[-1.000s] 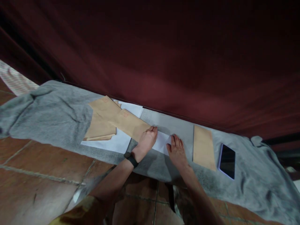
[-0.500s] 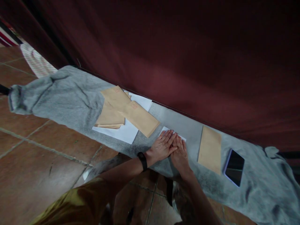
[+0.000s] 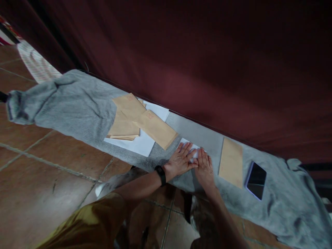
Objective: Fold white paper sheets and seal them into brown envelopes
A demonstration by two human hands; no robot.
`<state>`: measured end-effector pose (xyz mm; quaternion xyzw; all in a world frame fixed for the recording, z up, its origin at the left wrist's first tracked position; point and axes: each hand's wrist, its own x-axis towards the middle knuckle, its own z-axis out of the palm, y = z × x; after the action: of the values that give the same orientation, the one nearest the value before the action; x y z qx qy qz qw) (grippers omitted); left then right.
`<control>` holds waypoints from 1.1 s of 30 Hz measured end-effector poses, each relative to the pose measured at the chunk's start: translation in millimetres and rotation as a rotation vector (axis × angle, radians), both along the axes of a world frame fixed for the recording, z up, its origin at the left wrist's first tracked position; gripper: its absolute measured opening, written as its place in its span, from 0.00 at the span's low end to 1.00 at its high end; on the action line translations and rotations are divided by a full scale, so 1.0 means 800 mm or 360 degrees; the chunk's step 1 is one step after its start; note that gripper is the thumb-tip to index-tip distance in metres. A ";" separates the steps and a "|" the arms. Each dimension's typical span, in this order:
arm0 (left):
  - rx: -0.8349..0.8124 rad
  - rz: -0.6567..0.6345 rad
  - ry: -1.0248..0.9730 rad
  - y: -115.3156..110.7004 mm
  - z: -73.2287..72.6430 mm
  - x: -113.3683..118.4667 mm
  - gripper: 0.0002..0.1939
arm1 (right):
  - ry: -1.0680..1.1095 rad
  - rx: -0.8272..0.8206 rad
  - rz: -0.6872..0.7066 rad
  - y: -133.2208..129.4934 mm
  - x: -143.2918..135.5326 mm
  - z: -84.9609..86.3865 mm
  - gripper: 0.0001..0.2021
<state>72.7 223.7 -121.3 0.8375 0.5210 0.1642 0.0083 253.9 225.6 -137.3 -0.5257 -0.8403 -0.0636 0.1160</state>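
Note:
A small white sheet of paper, seemingly folded, lies on the grey cloth under both my hands, which cover most of it. My left hand, with a black band on its wrist, presses flat on the paper's left part, fingers spread. On the right part rests my right hand, also flat with fingers stretched out. The thumb side of my left hand touches my right hand. Just left of them lies a brown envelope, overlapping more brown envelopes on white sheets.
A single brown envelope lies right of my hands, with a phone beyond it. The long narrow surface is draped in grey cloth. A dark red curtain-like cloth rises behind. Tiled floor shows below.
My right hand has slid right, away from my left hand, so more of the white paper shows between them. Both hands stay flat on it. The view has shifted slightly.

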 end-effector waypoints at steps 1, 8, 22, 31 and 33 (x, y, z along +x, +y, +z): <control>-0.0015 -0.0001 0.0014 0.000 0.002 0.001 0.38 | 0.0009 -0.0011 -0.0026 0.001 0.001 -0.001 0.29; -0.0028 -0.0103 0.0030 -0.003 0.005 0.000 0.32 | 0.0010 -0.0038 -0.0188 0.002 0.000 -0.005 0.30; -0.0054 -0.0118 0.0033 -0.007 0.016 0.002 0.29 | 0.0138 -0.0142 -0.0412 -0.002 0.007 0.001 0.31; -0.0072 -0.0089 0.0126 -0.009 0.007 0.000 0.29 | 0.0479 -0.0242 -0.0188 -0.006 -0.042 0.016 0.31; -0.0044 -0.0083 0.0163 -0.008 0.001 0.000 0.31 | 0.0500 -0.0284 -0.0158 -0.007 -0.055 0.018 0.30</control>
<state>72.9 217.0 -120.3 0.8579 0.5011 0.1137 -0.0026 210.1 220.3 -122.8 -0.5781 -0.7873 0.0882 0.1954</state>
